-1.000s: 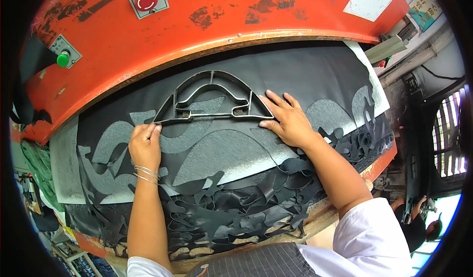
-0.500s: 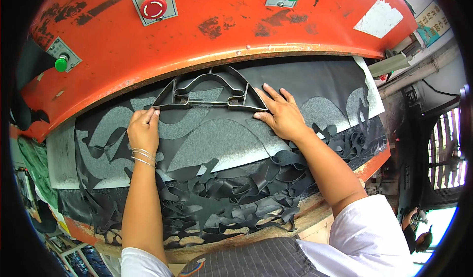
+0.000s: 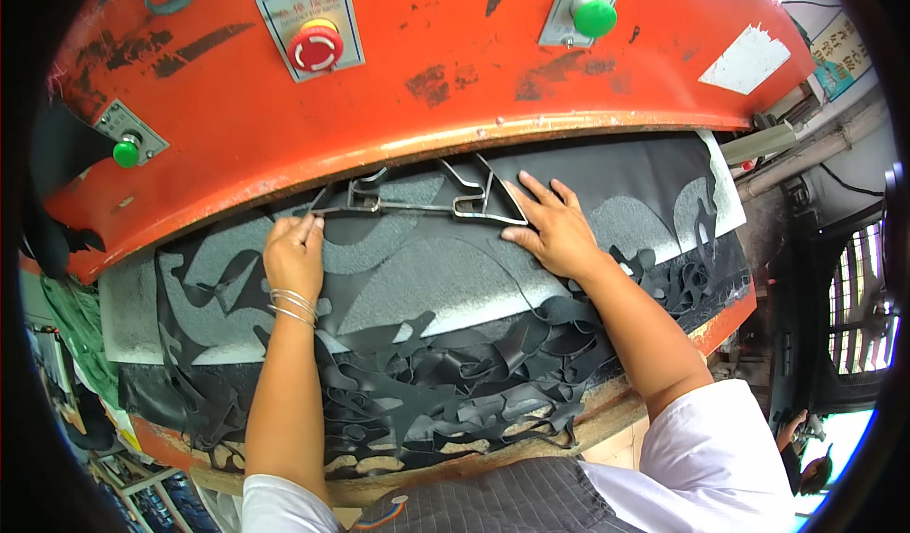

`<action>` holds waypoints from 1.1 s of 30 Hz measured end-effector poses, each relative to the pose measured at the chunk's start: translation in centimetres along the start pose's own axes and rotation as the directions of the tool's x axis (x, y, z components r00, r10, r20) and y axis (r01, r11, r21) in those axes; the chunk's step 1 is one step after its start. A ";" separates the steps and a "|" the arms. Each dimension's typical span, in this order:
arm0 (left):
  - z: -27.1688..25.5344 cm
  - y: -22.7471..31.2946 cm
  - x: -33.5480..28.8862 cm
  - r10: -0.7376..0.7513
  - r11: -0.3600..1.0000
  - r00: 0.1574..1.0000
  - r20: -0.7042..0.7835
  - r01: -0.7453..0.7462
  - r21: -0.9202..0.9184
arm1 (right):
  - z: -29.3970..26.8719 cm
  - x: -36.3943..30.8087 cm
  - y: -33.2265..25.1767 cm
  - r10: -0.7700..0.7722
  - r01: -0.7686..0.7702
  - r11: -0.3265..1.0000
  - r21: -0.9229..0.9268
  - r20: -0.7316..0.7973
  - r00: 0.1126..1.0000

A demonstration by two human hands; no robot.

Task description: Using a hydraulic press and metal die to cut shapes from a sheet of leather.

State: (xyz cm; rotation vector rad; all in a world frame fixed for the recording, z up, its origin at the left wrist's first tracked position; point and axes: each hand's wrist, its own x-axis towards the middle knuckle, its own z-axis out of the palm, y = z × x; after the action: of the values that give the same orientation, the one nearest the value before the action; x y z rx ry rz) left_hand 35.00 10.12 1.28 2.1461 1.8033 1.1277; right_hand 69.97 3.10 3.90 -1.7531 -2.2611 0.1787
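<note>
A metal cutting die [image 3: 417, 208] with a curved inner frame lies on a black sheet of leather-like material [image 3: 616, 168]; its far part is hidden behind the red machine's lower edge. At its left corner, my left hand [image 3: 294, 253] pinches the die's rim between thumb and fingers. My right hand [image 3: 555, 229] lies flat by the right corner, fingers spread over the sheet, with the die's corner between thumb and forefinger. Cut-out shapes in the sheet expose a grey, fuzzy surface [image 3: 427, 282] in front of the die.
A red press machine [image 3: 398, 106] spans the far side, with a red stop button [image 3: 316, 49] and green buttons [image 3: 594, 18] on it. Tangled black offcuts [image 3: 455, 372] cover the near side of the work surface. A person [image 3: 815, 471] appears at the far right.
The view has tilted, so the machine fills more of it. More of the die's far part is now hidden behind the machine's edge. Both hands keep their places at the die's corners.
</note>
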 end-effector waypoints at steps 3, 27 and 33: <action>-0.3 0.5 0.0 -0.014 1.000 1.000 0.001 0.014 -0.016 | -0.2 -0.3 0.1 -0.025 0.025 0.999 0.026 -0.006 1.000; -26.2 7.3 -4.1 0.097 0.991 0.972 -0.215 -0.115 -0.073 | -15.2 -6.5 -9.3 0.405 0.103 0.753 0.650 -0.580 0.707; -22.3 10.6 -22.6 0.103 0.969 0.875 0.473 0.019 -0.247 | -8.4 -20.2 -17.1 -0.136 0.039 0.906 0.422 0.202 0.970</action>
State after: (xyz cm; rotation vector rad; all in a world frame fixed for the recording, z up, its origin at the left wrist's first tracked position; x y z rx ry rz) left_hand 29.82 -21.02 12.49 2.0847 1.3268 0.6844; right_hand 61.10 -21.32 13.56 -1.4617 -2.2305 0.8183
